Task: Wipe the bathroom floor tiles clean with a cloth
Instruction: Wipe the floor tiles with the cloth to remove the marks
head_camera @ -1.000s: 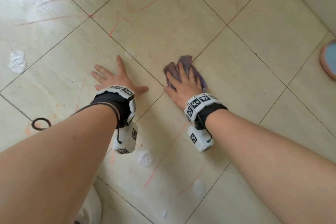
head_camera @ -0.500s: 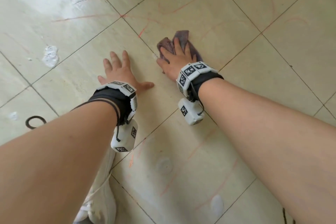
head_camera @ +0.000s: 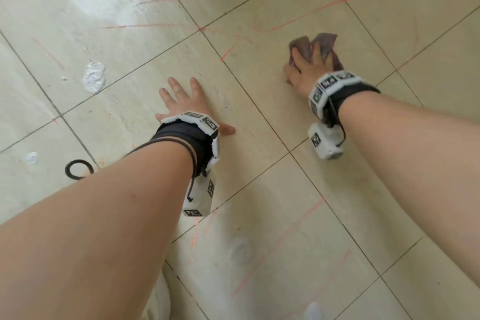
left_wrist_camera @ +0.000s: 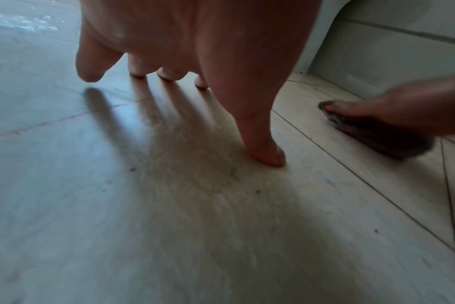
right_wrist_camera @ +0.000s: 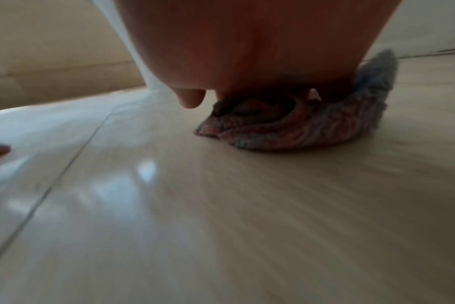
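Observation:
My right hand (head_camera: 309, 65) presses a crumpled purple-grey cloth (head_camera: 326, 40) flat against the beige floor tiles (head_camera: 259, 117), fingers stretched over it. In the right wrist view the cloth (right_wrist_camera: 299, 129) lies bunched under my right hand (right_wrist_camera: 247, 51). My left hand (head_camera: 181, 101) rests flat on a tile with fingers spread and holds nothing. The left wrist view shows the left hand (left_wrist_camera: 195, 61) propped on its fingertips, with the cloth (left_wrist_camera: 382, 139) under the right hand (left_wrist_camera: 403, 111) off to the right. Thin red marks (head_camera: 298, 21) cross the tiles beyond the cloth.
White foam blobs (head_camera: 94, 76) sit on the tiles at the left, a smaller one (head_camera: 31, 157) nearer me. A black ring (head_camera: 76, 169) lies by my left forearm. A white shoe (head_camera: 158, 299) shows at the bottom. The wall base (left_wrist_camera: 377, 51) runs behind the right hand.
My right hand has slid the cloth forward over the grout line and then to the right, away from the left hand. The left hand has stayed planted on its tile.

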### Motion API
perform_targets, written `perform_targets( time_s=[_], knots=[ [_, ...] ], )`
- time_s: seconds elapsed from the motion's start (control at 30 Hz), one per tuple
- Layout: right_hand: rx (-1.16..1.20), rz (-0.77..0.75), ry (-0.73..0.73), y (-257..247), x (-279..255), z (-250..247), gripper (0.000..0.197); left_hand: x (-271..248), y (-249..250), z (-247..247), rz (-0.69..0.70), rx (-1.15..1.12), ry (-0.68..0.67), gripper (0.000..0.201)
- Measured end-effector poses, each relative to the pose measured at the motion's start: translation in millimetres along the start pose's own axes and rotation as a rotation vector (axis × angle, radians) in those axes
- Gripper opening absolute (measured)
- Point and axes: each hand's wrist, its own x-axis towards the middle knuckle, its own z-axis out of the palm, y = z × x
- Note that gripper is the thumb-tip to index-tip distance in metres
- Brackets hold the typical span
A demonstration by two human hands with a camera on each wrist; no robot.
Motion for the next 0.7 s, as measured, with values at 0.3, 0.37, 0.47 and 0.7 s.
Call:
perform_targets(
  time_s=[0.3, 0.37, 0.47, 0.7],
  knots=[
    [-0.053, -0.413, -0.057, -111, -44, 24, 0.052, 0, -7, 3, 0.047, 0.004, -0.001, 0.14],
    [-0.055, -0.432, -0.069, -75, -59, 39, 0.053, -1, -9, 4, 0.051, 0.01, 0.005, 0.14],
    [-0.088, -0.312, -0.051, -12, -69, 39, 0.056, -3, -8, 2, 0.052, 0.004, -0.016, 0.141],
    [-0.138, -0.226, -0.046, -33, 3, -10, 0.05, -1, -8, 1, 0.058, -0.008, -0.022, 0.142]
  ],
)
